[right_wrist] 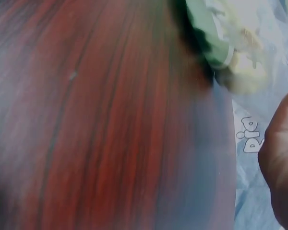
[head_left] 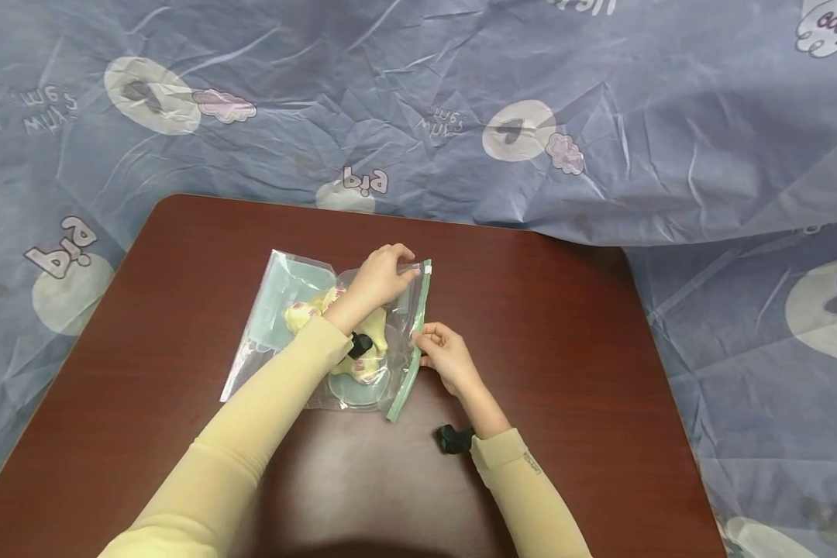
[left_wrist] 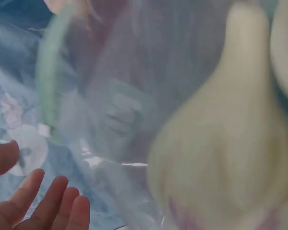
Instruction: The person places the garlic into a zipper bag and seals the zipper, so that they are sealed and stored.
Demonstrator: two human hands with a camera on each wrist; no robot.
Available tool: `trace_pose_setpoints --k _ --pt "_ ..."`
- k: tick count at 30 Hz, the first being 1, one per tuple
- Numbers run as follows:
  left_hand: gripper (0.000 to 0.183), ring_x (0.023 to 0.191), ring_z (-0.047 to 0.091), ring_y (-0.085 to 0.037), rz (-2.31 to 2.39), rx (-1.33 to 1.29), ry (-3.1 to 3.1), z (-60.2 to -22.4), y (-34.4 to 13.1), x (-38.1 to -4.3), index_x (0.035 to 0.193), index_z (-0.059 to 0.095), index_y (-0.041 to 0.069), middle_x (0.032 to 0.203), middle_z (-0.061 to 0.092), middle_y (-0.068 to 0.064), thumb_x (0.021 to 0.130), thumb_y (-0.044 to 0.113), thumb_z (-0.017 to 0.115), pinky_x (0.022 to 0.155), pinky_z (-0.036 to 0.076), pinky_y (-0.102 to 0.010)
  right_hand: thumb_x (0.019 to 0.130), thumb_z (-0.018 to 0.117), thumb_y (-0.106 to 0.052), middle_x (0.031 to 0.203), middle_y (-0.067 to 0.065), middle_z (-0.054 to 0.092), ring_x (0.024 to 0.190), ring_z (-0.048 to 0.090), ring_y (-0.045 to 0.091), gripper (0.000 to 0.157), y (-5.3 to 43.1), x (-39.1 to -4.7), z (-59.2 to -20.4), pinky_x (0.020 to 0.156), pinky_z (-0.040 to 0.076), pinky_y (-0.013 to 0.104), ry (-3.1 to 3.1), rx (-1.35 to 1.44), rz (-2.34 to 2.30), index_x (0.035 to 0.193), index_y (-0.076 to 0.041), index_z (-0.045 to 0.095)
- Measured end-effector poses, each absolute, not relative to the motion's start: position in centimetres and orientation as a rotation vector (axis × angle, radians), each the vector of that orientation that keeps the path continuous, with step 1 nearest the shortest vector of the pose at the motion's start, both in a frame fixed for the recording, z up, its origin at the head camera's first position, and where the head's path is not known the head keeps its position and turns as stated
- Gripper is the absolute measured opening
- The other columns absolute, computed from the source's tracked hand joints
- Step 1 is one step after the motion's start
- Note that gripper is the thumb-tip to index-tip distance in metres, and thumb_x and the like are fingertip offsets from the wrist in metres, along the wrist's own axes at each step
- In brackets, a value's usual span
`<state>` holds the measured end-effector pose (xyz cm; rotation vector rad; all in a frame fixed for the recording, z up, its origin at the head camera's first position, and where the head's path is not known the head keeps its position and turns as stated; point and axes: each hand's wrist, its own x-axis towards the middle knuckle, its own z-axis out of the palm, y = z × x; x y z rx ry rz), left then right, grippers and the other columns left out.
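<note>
A clear zip bag (head_left: 286,271) with a green zip strip (head_left: 406,384) lies on the table, several pale garlic bulbs with pinkish-purple marks inside it. One garlic bulb (left_wrist: 221,158) fills much of the left wrist view. My left hand (head_left: 384,275) hovers over the bag's far part, fingers loosely bent near the white slider (head_left: 428,269). In the left wrist view those fingers (left_wrist: 53,201) hold nothing and stand apart from the slider. My right hand (head_left: 449,360) pinches the middle of the green strip between thumb and fingers. Only part of this hand (right_wrist: 283,158) shows in the right wrist view.
The brown wooden table (head_left: 558,372) has rounded far corners. A blue-grey printed cloth (head_left: 418,93) hangs behind it and down along its sides. Black wrist devices, one on the left wrist (head_left: 360,345) and one on the right (head_left: 453,439), sit at the sleeve cuffs.
</note>
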<state>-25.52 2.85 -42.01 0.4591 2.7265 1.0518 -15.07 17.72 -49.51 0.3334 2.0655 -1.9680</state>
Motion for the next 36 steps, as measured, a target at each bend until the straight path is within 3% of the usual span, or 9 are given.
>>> trace_pose_setpoints --k 7,15,27,32,36 --pt "0.053 0.138 0.038 -0.033 1.044 0.397 2.562 -42.6 2.7 -26.6 0.142 0.044 0.008 0.146 0.047 -0.015 0.097 0.032 0.06 0.11 0.037 -0.047 0.098 0.059 -0.011 0.081 -0.006 0.064 0.069 0.052 0.008 0.008 18.2 -14.6 -49.5 0.066 0.048 0.025 2.078 0.25 -1.93 0.101 -0.005 0.056" --pt "0.049 0.137 0.045 -0.034 0.956 0.539 2.475 -43.3 2.7 -27.2 0.145 0.043 0.007 0.148 0.048 -0.017 0.102 0.029 0.051 0.112 0.037 -0.046 0.097 0.06 -0.011 0.078 -0.006 0.065 0.069 0.058 0.006 0.011 18.3 -14.4 -49.8 0.065 0.049 0.02 2.098 0.215 -1.962 0.101 -0.001 0.057" --pt "0.027 0.102 0.06 -0.026 1.029 0.491 2.627 -44.1 3.2 -27.2 0.118 0.06 0.006 0.114 0.065 -0.012 0.104 0.027 0.049 0.092 0.048 -0.04 0.095 0.063 -0.012 0.081 0.001 0.069 0.067 0.059 0.008 0.013 18.5 -14.1 -49.6 0.065 0.051 0.025 2.242 0.279 -1.877 0.101 0.0 0.062" --pt "0.022 0.075 0.057 -0.021 1.09 0.458 2.614 -43.9 3.0 -27.1 0.109 0.06 0.008 0.092 0.065 -0.008 0.104 0.026 0.048 0.072 0.047 -0.035 0.095 0.064 -0.013 0.082 0.008 0.068 0.062 0.059 0.007 0.016 18.6 -14.1 -49.5 0.063 0.055 0.031 2.33 0.255 -1.814 0.103 0.001 0.061" --pt "0.019 0.07 0.053 -0.019 1.101 0.453 2.625 -43.9 2.8 -27.1 0.106 0.058 0.01 0.085 0.06 -0.005 0.105 0.026 0.048 0.068 0.044 -0.032 0.096 0.063 -0.014 0.082 0.01 0.068 0.058 0.059 0.006 0.017 18.7 -14.0 -49.4 0.062 0.058 0.04 2.422 0.213 -1.724 0.103 0.001 0.061"
